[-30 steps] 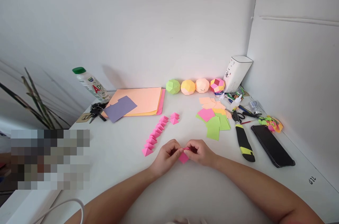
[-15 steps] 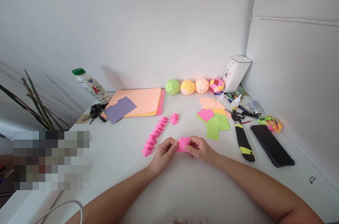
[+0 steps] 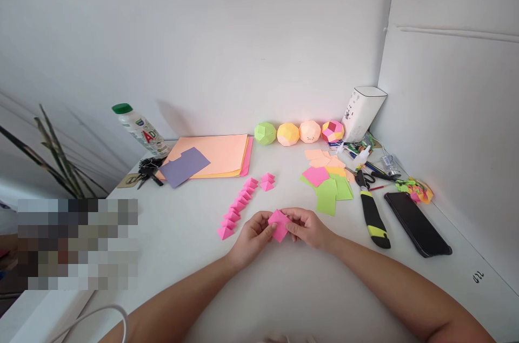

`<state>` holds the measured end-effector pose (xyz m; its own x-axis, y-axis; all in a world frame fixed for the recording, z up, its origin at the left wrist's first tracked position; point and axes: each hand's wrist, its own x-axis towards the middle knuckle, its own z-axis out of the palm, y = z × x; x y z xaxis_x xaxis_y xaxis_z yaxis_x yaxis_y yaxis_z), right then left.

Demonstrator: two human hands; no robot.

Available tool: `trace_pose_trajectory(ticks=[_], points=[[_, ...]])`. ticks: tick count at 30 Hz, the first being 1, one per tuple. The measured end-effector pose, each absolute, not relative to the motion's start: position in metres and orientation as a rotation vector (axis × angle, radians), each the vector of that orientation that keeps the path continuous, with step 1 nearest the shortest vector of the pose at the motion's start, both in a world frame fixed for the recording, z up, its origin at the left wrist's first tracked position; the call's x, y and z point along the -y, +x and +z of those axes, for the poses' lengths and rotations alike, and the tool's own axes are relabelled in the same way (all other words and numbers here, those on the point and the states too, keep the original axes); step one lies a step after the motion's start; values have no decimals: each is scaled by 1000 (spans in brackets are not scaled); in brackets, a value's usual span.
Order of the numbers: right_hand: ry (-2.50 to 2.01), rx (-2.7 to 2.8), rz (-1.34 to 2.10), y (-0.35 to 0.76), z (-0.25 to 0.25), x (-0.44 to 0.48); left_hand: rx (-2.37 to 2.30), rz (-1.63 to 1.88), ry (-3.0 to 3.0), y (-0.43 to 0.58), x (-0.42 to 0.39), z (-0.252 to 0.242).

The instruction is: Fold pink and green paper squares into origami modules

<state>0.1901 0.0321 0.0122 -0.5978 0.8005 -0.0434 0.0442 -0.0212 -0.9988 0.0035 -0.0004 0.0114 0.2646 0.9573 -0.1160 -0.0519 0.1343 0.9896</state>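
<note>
A small pink paper square [image 3: 279, 225] is held between both hands just above the white table [image 3: 190, 235], turned like a diamond. My left hand [image 3: 252, 237] pinches its left corner and my right hand [image 3: 307, 228] pinches its right side. Just left of my hands runs a row of several folded pink paper pieces [image 3: 238, 206], with two more folded pink pieces [image 3: 266, 181] behind it. Loose green, pink and orange paper squares [image 3: 328, 180] lie to the right of my hands.
Along the back wall sit several paper balls [image 3: 299, 132], a stack of orange sheets [image 3: 214, 155] with a purple card [image 3: 184, 165], a bottle [image 3: 140, 129], keys [image 3: 146, 169] and a white box [image 3: 362, 112]. A utility knife [image 3: 373, 217], scissors [image 3: 365, 176], glue and a phone [image 3: 417, 222] lie right.
The pink paper has been unfolded and turned: from a small folded piece low between my fingers to an open square held as a diamond. My hands stay in the same place.
</note>
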Motion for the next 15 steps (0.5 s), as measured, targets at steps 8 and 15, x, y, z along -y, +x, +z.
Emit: trace_pose_trajectory(ticks=[8, 15], points=[[-910, 1659, 1634, 191, 2, -34, -906, 993, 1189, 3, 0, 8], [-900, 1711, 1591, 189, 4, -31, -889, 978, 1230, 3, 2, 8]])
